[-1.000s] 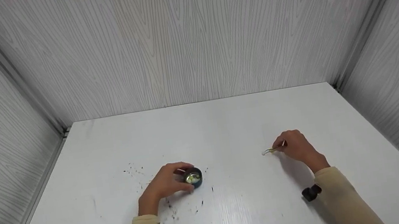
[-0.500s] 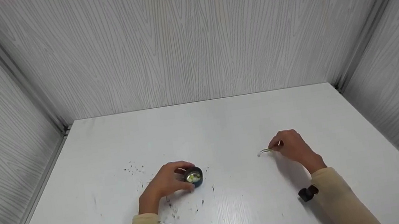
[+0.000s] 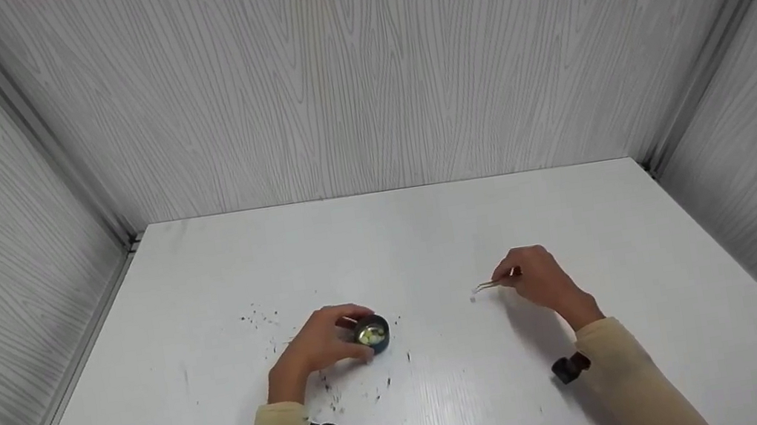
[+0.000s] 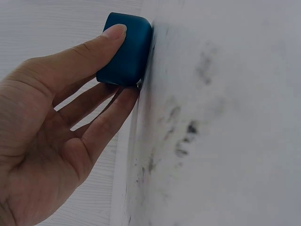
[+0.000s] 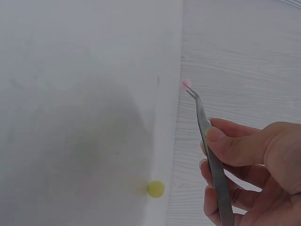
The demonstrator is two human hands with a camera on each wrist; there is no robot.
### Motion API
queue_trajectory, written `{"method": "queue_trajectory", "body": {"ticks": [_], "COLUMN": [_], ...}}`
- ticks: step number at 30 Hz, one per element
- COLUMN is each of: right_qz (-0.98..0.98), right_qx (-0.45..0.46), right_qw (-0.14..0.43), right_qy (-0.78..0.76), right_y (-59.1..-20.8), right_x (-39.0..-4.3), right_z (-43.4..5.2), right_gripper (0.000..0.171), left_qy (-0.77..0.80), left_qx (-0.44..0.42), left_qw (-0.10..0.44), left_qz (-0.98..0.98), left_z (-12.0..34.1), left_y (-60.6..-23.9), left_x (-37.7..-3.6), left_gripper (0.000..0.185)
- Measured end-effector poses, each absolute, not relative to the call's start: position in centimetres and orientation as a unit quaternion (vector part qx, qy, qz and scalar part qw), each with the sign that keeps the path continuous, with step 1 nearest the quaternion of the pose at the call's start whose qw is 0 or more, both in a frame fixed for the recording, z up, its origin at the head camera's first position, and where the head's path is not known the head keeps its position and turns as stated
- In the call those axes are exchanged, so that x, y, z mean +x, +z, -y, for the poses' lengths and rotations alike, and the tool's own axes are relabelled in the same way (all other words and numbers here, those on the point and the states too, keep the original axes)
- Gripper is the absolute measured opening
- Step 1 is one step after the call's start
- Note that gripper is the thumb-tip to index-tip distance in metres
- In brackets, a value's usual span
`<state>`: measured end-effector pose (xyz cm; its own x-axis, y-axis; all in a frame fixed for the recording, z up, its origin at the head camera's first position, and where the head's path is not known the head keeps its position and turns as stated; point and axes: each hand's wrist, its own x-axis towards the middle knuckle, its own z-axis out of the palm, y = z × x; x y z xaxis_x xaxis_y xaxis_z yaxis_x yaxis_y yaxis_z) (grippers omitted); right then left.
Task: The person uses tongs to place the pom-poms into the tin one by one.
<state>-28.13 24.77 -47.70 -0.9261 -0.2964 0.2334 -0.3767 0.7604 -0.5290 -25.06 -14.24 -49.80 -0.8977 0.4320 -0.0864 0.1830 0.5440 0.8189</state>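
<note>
Two hands share our work: left hand (image 3: 316,347) grips the blue dish (image 3: 372,334) steady (thumb and fingers curled round its wall), while right hand (image 3: 539,281) pinches tweezers (image 5: 210,155) nipping a pink bead (image 5: 186,84).

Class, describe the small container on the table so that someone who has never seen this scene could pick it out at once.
Start at the white table inside the grey wood-grain walls, then go to its near left part, where dark specks are scattered. There the left hand holds a small round tin between thumb and fingers. It is the only container there: dark blue outside, shiny inside, holding small pale yellowish pieces.
</note>
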Motion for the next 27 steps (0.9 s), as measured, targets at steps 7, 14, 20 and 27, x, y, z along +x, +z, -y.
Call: {"method": "queue_trajectory", "body": {"ticks": [7, 14, 20, 27], "right_qz": [0.929, 0.922, 0.915, 0.907], "right_qx": [0.195, 0.212, 0.232, 0.242], "right_qw": [0.065, 0.063, 0.065, 0.058], "right_qy": [0.308, 0.317, 0.324, 0.338], "right_y": [-47.4, -47.2, -46.9, -46.6], "right_x": [-28.1, -27.9, -27.9, -27.9], "right_z": [-23.7, -22.4, -21.2, -19.7], "right_gripper": [0.014, 0.015, 0.016, 0.017], "left_qy": [0.45, 0.45, 0.452, 0.451], "left_qx": [0.188, 0.192, 0.192, 0.193], "left_qw": [0.142, 0.139, 0.137, 0.138], "left_qz": [-0.862, -0.861, -0.86, -0.86], "left_z": [14.3, 14.3, 14.3, 14.5], "left_y": [-49.7, -49.8, -49.8, -49.8], "left_x": [-25.2, -25.2, -25.1, -25.2], "left_gripper": [0.059, 0.058, 0.057, 0.058]}}
